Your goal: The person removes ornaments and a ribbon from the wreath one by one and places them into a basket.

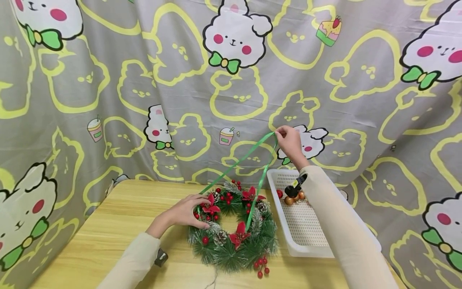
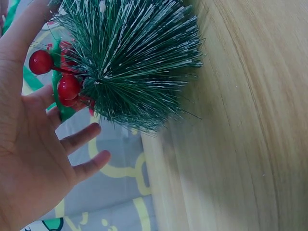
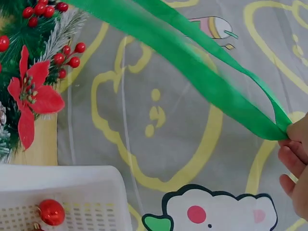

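A green wreath (image 1: pixel 231 257) with red poinsettias, red berries and pinecones lies on the table. My right hand (image 1: pixel 290 144) pinches a green ribbon (image 1: pixel 238 160) and holds it up taut, well above the wreath's back right. Two strands of the ribbon slope down from those fingertips to the wreath, one to its left side and one to its right. The left hand (image 1: pixel 185 210) rests over the wreath's left side, thumb and fingers spread around a poinsettia (image 1: pixel 210 204). In the left wrist view its lower fingers (image 2: pixel 86 139) stretch out loosely beside red berries (image 2: pixel 69 87) and the ribbon.
A white perforated basket (image 1: pixel 312 252) stands right of the wreath, with a red ball (image 3: pixel 51 212) and several gold balls (image 1: pixel 289 200) inside. A berry sprig (image 1: pixel 260 265) sticks out at the wreath's front right. Behind the wooden table (image 1: pixel 108 224) hangs a patterned grey curtain (image 1: pixel 195 100).
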The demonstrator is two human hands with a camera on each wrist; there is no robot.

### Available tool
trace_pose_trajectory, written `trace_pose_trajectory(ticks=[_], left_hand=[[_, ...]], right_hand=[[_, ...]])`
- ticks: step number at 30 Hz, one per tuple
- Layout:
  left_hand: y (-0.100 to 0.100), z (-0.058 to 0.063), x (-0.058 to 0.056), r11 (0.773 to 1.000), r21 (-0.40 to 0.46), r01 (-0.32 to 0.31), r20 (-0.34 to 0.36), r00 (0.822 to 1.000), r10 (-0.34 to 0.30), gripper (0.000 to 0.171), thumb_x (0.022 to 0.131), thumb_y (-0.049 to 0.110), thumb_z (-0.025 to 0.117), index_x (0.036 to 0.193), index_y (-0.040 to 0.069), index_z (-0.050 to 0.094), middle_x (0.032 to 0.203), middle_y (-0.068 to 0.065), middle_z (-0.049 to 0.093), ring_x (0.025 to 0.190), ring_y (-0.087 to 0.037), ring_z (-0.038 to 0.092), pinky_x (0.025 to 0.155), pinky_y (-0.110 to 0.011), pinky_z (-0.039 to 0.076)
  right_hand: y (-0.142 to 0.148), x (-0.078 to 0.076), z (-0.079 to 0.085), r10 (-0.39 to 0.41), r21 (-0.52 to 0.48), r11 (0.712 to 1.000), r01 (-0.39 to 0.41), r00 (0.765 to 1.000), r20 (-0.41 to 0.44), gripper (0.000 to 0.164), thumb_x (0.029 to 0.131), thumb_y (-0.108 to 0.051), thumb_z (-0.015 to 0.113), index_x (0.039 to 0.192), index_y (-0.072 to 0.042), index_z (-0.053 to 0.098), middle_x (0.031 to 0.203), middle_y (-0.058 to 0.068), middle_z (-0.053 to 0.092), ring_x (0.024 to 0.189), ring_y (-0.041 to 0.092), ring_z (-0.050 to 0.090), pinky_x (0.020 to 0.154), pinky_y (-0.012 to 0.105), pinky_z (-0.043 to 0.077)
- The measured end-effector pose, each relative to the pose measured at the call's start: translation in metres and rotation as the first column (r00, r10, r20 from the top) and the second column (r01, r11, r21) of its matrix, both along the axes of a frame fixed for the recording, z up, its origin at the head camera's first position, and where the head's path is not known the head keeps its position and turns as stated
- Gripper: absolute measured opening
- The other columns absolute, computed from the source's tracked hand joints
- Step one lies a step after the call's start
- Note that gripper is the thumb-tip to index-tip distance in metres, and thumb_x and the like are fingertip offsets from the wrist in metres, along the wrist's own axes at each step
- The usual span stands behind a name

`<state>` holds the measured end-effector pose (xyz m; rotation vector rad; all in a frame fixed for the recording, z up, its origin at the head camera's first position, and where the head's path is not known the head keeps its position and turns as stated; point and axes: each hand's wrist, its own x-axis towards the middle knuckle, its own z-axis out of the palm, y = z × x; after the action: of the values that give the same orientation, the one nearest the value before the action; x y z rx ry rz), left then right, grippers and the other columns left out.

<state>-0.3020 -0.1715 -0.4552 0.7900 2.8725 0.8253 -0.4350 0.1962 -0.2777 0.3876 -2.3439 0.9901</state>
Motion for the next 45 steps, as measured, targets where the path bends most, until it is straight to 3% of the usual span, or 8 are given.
trace_pose_trajectory(ticks=[5, 12, 16, 23, 30, 34, 40, 45], left_hand=[[0.0, 0.0, 0.001, 1.0, -0.004, -0.014, 0.015, 1.0, 0.014, 0.085, 0.076, 0.061, 0.082, 0.145, 0.02, 0.057, 0.16, -0.015, 0.04, 0.147, -0.044, 0.036, 0.109, -0.07, 0.037], [0.0, 0.0, 0.002, 1.0, 0.001, -0.021, 0.017, 1.0, 0.021, 0.084, 0.076, 0.061, 0.083, 0.145, 0.021, 0.057, 0.159, -0.012, 0.041, 0.146, -0.042, 0.037, 0.109, -0.069, 0.038], [0.0, 0.002, 0.003, 1.0, 0.007, -0.021, 0.016, 1.0, 0.021, 0.084, 0.075, 0.06, 0.083, 0.144, 0.021, 0.058, 0.159, -0.012, 0.042, 0.146, -0.042, 0.038, 0.109, -0.069, 0.038], [0.001, 0.001, 0.003, 1.0, 0.009, -0.014, 0.021, 1.0, 0.014, 0.082, 0.075, 0.059, 0.083, 0.144, 0.021, 0.058, 0.159, -0.013, 0.042, 0.145, -0.042, 0.038, 0.109, -0.069, 0.038], [0.0, 0.0, 0.002, 1.0, 0.019, -0.014, 0.019, 1.0, 0.014, 0.083, 0.075, 0.059, 0.084, 0.144, 0.021, 0.058, 0.158, -0.013, 0.042, 0.145, -0.042, 0.038, 0.109, -0.069, 0.038], [0.0, 0.0, 0.002, 1.0, 0.021, -0.012, 0.012, 1.0, 0.011, 0.084, 0.075, 0.059, 0.084, 0.144, 0.02, 0.058, 0.157, -0.013, 0.044, 0.145, -0.041, 0.039, 0.109, -0.068, 0.038], [-0.001, 0.0, 0.001, 1.0, 0.015, -0.017, 0.022, 1.0, 0.017, 0.083, 0.075, 0.059, 0.084, 0.145, 0.02, 0.058, 0.157, -0.013, 0.042, 0.145, -0.042, 0.038, 0.109, -0.069, 0.038], [0.0, 0.0, 0.002, 1.0, 0.022, -0.015, 0.026, 1.0, 0.015, 0.083, 0.075, 0.058, 0.084, 0.144, 0.02, 0.058, 0.158, -0.013, 0.042, 0.145, -0.042, 0.037, 0.109, -0.069, 0.038]], right_hand=[[0.013, 0.003, -0.002, 0.09, -0.13, 0.988, -0.081, 0.994, 0.064, 0.023, 0.102, -0.012, 0.061, 0.108, 0.008, 0.071, 0.093, 0.016, 0.068, 0.077, 0.012, 0.056, 0.061, 0.015, 0.046], [0.025, 0.009, -0.002, 0.166, -0.413, 0.906, -0.091, 0.975, 0.149, 0.03, 0.102, -0.018, 0.063, 0.115, 0.009, 0.068, 0.079, -0.013, 0.065, 0.077, 0.005, 0.062, 0.068, 0.014, 0.048], [0.029, 0.012, -0.001, 0.199, -0.557, 0.828, -0.063, 0.962, 0.186, 0.025, 0.103, -0.019, 0.063, 0.113, 0.003, 0.068, 0.077, -0.017, 0.066, 0.075, 0.002, 0.062, 0.073, 0.016, 0.051], [0.04, 0.012, 0.001, 0.302, -0.779, 0.62, -0.099, 0.946, 0.121, 0.011, 0.102, -0.011, 0.06, 0.094, -0.012, 0.066, 0.077, -0.01, 0.068, 0.073, 0.004, 0.063, 0.078, 0.022, 0.052], [0.056, 0.009, 0.006, 0.295, -0.859, 0.502, -0.098, 0.953, 0.064, 0.015, 0.102, -0.007, 0.059, 0.09, -0.01, 0.067, 0.073, -0.007, 0.068, 0.067, 0.004, 0.064, 0.068, 0.018, 0.053], [0.069, 0.009, 0.007, 0.29, -0.87, 0.481, -0.11, 0.956, 0.039, 0.015, 0.102, -0.004, 0.058, 0.09, -0.008, 0.066, 0.075, -0.005, 0.067, 0.066, 0.004, 0.063, 0.064, 0.018, 0.053], [0.085, 0.011, 0.001, 0.244, -0.839, 0.538, -0.086, 0.968, 0.058, 0.019, 0.101, -0.003, 0.06, 0.084, -0.009, 0.067, 0.075, -0.008, 0.066, 0.064, 0.005, 0.061, 0.059, 0.018, 0.051], [0.098, 0.011, -0.007, 0.171, -0.867, 0.499, -0.017, 0.982, 0.08, 0.016, 0.1, -0.004, 0.061, 0.087, -0.009, 0.068, 0.078, -0.008, 0.066, 0.067, 0.004, 0.062, 0.061, 0.017, 0.053]])
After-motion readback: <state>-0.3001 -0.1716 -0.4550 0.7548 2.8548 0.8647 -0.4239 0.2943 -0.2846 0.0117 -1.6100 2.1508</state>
